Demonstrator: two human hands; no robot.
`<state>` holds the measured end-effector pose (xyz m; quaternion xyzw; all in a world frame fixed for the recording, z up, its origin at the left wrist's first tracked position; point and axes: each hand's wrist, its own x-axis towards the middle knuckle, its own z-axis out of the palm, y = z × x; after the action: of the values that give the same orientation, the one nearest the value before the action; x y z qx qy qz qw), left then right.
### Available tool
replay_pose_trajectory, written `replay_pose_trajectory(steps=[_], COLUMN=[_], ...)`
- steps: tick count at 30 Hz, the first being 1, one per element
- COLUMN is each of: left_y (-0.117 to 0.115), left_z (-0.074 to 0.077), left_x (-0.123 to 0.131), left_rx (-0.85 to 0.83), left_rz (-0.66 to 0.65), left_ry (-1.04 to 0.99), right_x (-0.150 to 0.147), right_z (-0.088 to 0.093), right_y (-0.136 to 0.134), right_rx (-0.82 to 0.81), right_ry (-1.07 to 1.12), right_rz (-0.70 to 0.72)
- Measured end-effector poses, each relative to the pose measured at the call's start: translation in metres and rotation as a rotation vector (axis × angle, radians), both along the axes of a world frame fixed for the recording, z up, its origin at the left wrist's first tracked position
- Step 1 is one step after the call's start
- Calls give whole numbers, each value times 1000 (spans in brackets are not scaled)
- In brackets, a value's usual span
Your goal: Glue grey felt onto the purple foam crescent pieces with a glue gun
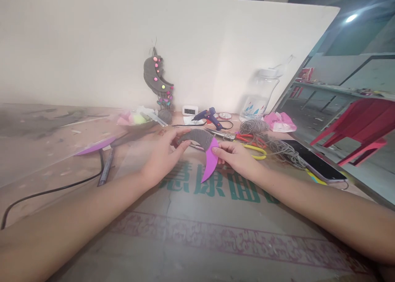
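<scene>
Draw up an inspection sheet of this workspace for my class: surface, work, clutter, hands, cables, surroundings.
Surface: table, partly under a printed sheet.
Work: purple crescent, partly wrapped in grey yarn.
Clutter: glue gun, scissors, yarn ball, phone, bottle.
Hands: left hand holds the wrapped end; right hand pinches the purple part.
Cables: black cable curves across the left side.
Surroundings: pale wall behind, ornament by it; red chair off to the right.

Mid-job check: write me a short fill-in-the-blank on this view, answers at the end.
1. The left hand holds the wrapped part of the crescent, coloured ____.
2. The right hand pinches its unwrapped part, coloured ____.
3. The phone lies toward the picture's ____ side.

Missing words: gray; purple; right.
</scene>
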<state>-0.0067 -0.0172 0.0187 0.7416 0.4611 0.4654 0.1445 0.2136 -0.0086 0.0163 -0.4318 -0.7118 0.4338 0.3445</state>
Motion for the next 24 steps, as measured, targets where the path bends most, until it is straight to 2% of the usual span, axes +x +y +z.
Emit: replay_pose_trajectory(steps=[3,7,9,12,16,18,20,24], left_y=[1,4,7,11,6,-1,-8,-15], left_z=[1,-2,-6,-9,-5,-1,2,2], left_x=[-2,-3,-3,-4,-4,-2,0,2], left_rx=[12,0,-27,-133,-299,-300,-270,-237], left_rz=[47,45,51,43,-136,-205,-306,-341], left_ry=[24,-7,-80,-155,-41,20,63,59], right_x=[0,0,0,-1,-2,-2,-1,0], right_z=[0,0,2,5,9,7,4,0], right_y=[0,-1,-2,-6,-9,-9,-8,-8], right_rx=[20,37,40,115,297,352,421,605], right_ry=[-12,-53,-62,-18,-23,-84,-170,-421], right_rz=[36,86,71,-23,-203,-235,-217,-128])
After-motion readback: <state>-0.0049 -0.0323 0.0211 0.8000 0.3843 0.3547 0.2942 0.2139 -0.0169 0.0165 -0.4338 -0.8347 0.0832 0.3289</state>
